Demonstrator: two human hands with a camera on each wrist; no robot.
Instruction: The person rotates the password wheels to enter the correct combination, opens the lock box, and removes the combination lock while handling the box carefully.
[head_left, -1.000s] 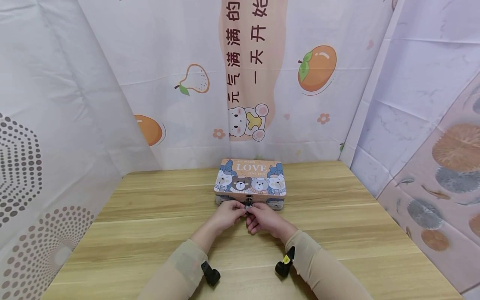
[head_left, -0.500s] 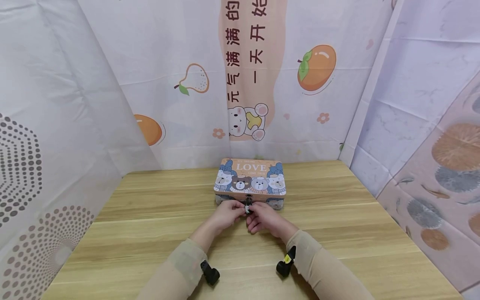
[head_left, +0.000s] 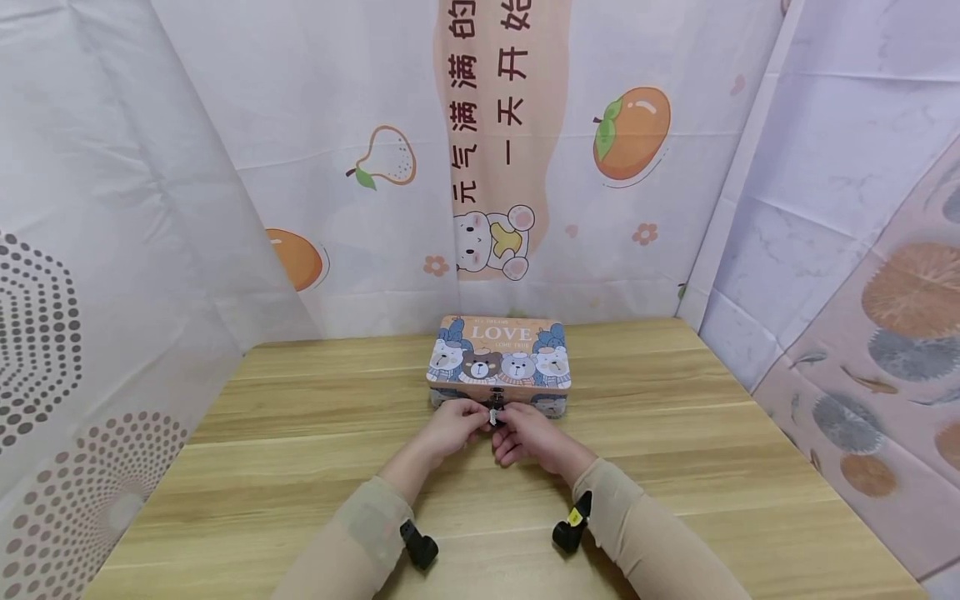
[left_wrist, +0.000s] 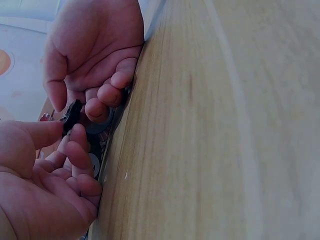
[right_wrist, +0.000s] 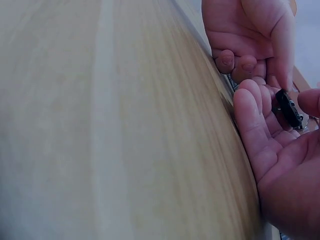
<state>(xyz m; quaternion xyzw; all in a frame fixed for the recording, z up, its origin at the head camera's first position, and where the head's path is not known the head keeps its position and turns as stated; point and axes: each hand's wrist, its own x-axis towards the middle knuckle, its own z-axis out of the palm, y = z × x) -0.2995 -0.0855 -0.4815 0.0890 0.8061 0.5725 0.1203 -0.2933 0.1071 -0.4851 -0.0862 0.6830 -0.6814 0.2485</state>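
A tin box (head_left: pixel 504 350) printed with bears and the word LOVE stands on the table, its lid down and a metal clasp (head_left: pixel 497 394) at the front. Just below the clasp is a small black padlock (head_left: pixel 495 416) with a pale face; whether its shackle is closed cannot be made out. The left hand (head_left: pixel 452 427) pinches the padlock from the left between thumb and finger. From the right, the right hand (head_left: pixel 531 433) pinches it too, its other fingers loosely curled underneath. Both wrist views show the padlock's dark body (left_wrist: pixel 72 117) between the fingertips of the two hands.
The box sits near the back edge of the wooden table (head_left: pixel 300 400). Behind it hangs a printed curtain (head_left: pixel 360 250), with more cloth at the left and right sides. A small black camera is strapped to each wrist.
Both hands stay at the box front with the padlock between them. The padlock has turned slightly, and more of its pale face shows. The head view has shifted a little.
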